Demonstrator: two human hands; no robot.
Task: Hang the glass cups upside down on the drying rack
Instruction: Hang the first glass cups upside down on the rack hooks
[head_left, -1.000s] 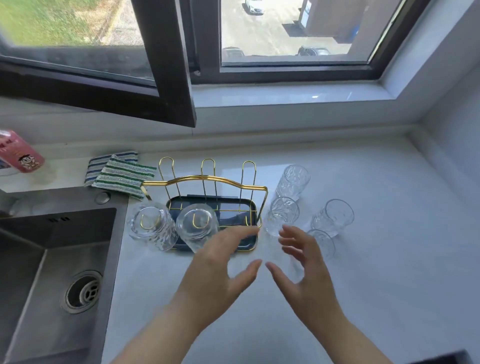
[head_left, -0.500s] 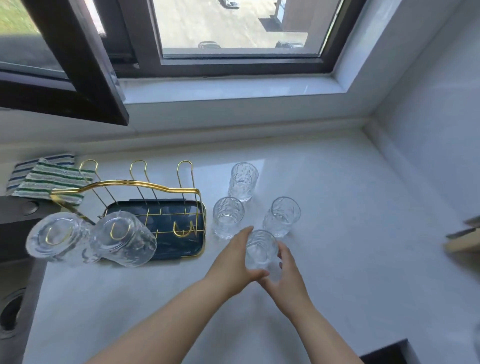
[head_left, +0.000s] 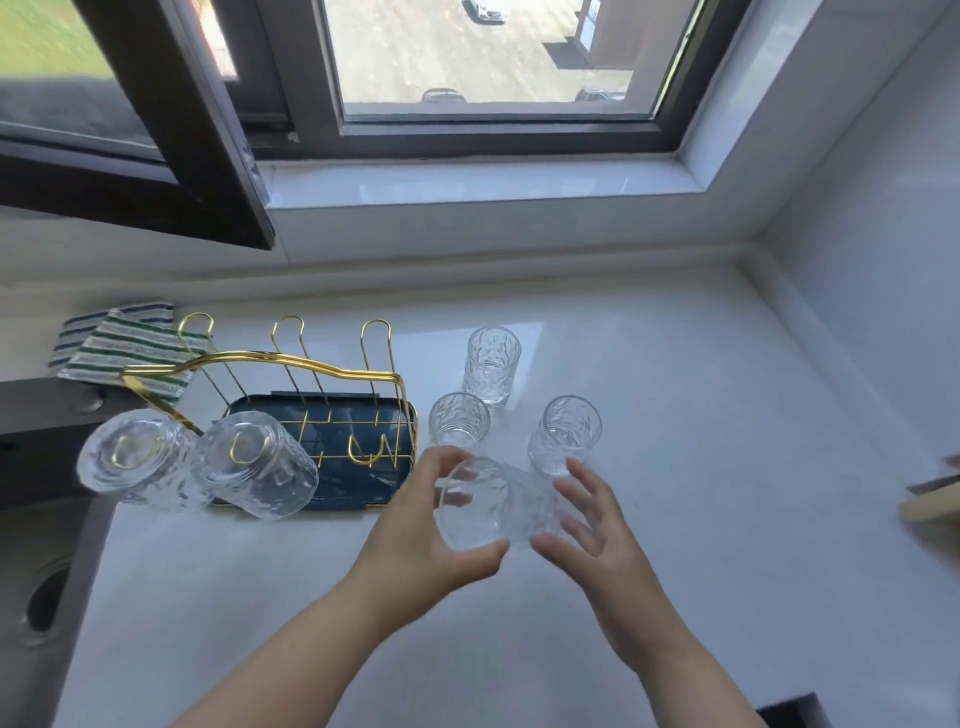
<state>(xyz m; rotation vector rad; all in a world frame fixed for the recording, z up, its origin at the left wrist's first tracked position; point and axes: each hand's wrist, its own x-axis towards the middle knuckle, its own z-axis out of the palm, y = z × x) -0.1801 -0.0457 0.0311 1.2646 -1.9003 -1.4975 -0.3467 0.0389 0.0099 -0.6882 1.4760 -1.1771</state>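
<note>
A gold wire drying rack (head_left: 311, 364) with a dark blue tray (head_left: 363, 483) stands on the white counter. Two glass cups (head_left: 135, 462) (head_left: 260, 473) hang upside down on its front prongs. Three more cups stand upright to the right of the rack (head_left: 491, 364) (head_left: 458, 421) (head_left: 566, 431). My left hand (head_left: 421, 535) grips a tilted glass cup (head_left: 488, 504) lifted off the counter, mouth turned toward me. Fingers spread, my right hand (head_left: 592, 525) sits at the cup's right side, its fingertips at the glass.
A sink (head_left: 36, 571) lies left of the rack, with striped cloths (head_left: 119, 348) behind it. The window sill and an open window sash (head_left: 171, 130) rise at the back. A wall closes the right side; a wooden object (head_left: 935, 499) pokes in at the right edge.
Both hands reached to the nearest upright cup. The left hand took hold of it, lifted it and tipped it over. The view shifted right.
</note>
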